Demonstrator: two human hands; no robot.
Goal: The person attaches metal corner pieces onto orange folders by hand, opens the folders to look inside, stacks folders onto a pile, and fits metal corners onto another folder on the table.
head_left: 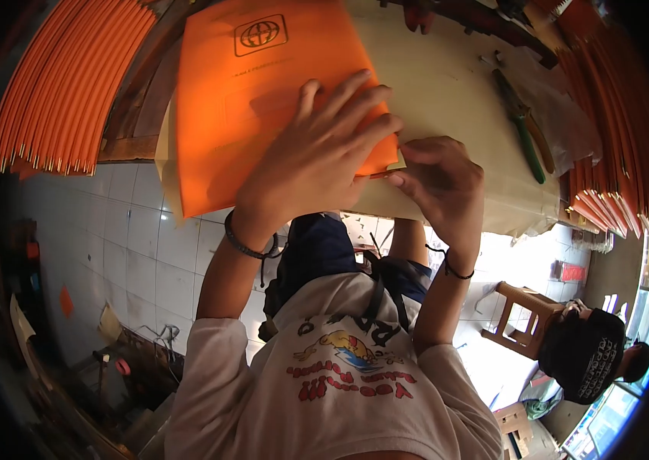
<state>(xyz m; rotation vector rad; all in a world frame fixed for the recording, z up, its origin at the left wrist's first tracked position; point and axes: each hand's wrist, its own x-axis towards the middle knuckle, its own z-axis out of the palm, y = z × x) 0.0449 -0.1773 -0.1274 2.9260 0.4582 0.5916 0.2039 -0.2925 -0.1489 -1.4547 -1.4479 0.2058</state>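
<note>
An orange folder point(221, 100) with a black globe emblem lies on the brown paper covering the table point(447, 92). My left hand point(317, 146) rests on its lower right part, fingers spread, palm down. At the folder's lower right corner, my right hand point(443, 176) has thumb and fingers pinched together by the edge. A thin strip shows between the two hands; whether the fingertips grip it or the folder's corner is too small to tell.
Stacks of orange folders stand at the left point(72, 84) and at the right point(608, 130). Pliers with green and orange handles point(524, 123) lie right of my hands. Beyond the table are a wooden stool point(520, 318) and a person in black point(581, 356).
</note>
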